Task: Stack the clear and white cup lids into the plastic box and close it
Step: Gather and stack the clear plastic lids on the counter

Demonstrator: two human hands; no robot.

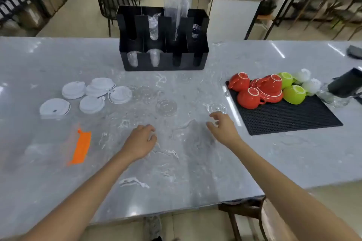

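On the worktop point(195, 172) every white lid point(74, 90) and clear lid point(166, 107) lay unboxed; the plastic box point(49, 139) waited near left, both the left hand point(140, 140) and the right hand point(223, 129) loosely curled, holding nothing.

A: Lighting check, head view?
B: Bright, even, overhead. Long white glare streaks on the marble countertop point(195, 162), strongest far right and along the edge of the black mat point(290, 117).
A: Shadows?
B: Soft. 1 diffuse patch under the right hand point(223, 129), faint one under the left hand point(141, 141).
A: Sharpness?
B: Centre is usable, slightly soft. Background shelves and chairs are smeared. The plastic box point(49, 141) near the left edge is blurred. Clear lids point(166, 107) are low contrast against the marble.
A: Distortion?
B: Wide-angle: the counter's edges bow, forearms stretch toward the bottom corners.
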